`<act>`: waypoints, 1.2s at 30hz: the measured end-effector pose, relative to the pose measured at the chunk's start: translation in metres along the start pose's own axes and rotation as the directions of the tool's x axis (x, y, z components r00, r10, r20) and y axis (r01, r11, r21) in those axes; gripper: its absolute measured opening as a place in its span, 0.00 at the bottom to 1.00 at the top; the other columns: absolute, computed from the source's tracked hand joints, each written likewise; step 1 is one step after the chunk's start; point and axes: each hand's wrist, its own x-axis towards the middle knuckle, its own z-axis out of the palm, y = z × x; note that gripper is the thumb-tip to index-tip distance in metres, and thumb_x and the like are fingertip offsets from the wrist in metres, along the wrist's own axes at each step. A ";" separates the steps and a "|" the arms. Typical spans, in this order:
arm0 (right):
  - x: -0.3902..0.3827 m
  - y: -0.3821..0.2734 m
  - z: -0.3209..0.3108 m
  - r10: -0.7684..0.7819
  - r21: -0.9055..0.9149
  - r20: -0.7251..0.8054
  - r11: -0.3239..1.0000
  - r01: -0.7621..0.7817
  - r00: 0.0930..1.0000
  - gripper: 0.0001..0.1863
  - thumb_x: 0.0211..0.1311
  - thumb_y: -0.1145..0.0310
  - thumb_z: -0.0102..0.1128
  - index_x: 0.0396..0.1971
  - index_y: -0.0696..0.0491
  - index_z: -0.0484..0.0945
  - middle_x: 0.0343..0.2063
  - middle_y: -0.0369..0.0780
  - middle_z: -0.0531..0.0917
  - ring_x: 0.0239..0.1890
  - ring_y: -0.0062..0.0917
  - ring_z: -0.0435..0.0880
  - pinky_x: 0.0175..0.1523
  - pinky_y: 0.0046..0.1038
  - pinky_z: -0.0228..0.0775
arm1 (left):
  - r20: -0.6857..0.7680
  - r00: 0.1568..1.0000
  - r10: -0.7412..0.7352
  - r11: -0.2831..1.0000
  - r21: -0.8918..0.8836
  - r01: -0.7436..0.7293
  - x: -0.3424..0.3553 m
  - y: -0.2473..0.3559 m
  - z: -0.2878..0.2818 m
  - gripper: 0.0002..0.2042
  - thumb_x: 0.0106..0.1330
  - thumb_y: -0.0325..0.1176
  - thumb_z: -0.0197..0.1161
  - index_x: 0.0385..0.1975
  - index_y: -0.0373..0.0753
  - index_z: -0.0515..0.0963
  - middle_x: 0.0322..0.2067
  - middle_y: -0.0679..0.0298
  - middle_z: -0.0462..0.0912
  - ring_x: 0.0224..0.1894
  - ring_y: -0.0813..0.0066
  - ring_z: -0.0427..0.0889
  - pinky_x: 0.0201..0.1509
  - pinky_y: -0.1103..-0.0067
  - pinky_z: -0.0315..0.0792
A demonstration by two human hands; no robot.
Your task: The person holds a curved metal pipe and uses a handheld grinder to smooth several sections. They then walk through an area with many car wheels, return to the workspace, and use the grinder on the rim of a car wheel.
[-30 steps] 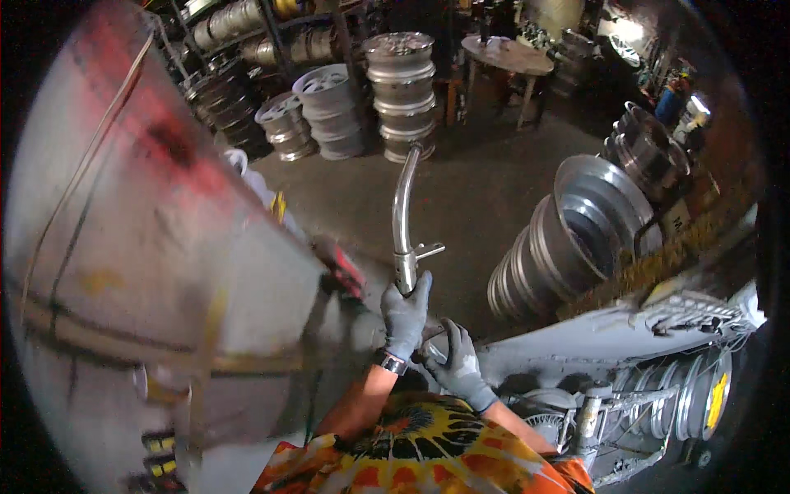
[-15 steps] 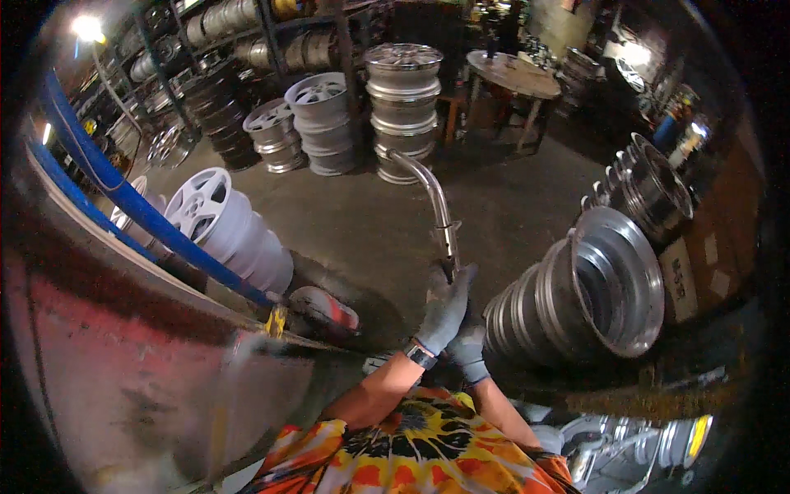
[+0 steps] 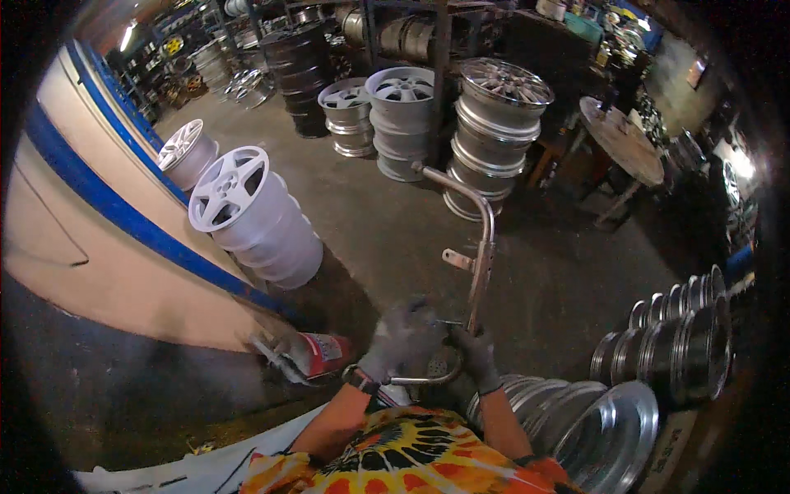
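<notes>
A bent shiny metal tube (image 3: 481, 272) rises in front of me, with a flat drilled tab (image 3: 457, 259) on its side. Its upper end bends to the left; a lower bend curves back toward my left wrist. My right hand (image 3: 477, 358), in a grey glove, is closed around the tube low down. Just left of it is my left hand (image 3: 403, 337), also gloved, above the lower bend. Motion smears its fingers, so I cannot tell whether they grip anything. A dark watch (image 3: 360, 379) circles my left wrist.
White wheel rims (image 3: 234, 198) are stacked at left, near a red cylinder (image 3: 325, 352). Further rim stacks (image 3: 498, 123) stand ahead, and a round table (image 3: 621, 140) is at the far right. Metal rims (image 3: 609, 436) lie close on my right. A blue-edged panel (image 3: 123, 247) borders the left.
The view has swung, so the stacks ahead sit further right. The tube now shows its side tab and lower bend. My left hand has moved left, apart from my right.
</notes>
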 end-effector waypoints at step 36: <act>0.623 -0.263 0.398 0.056 0.180 0.629 0.960 -0.216 0.775 0.14 0.73 0.66 0.67 0.48 0.61 0.84 0.27 0.38 0.86 0.28 0.25 0.86 0.44 0.35 0.87 | -0.526 0.425 -0.737 0.607 -0.238 0.758 0.164 -0.454 -0.125 0.16 0.75 0.44 0.63 0.46 0.37 0.87 0.39 0.55 0.90 0.38 0.59 0.89 0.42 0.63 0.82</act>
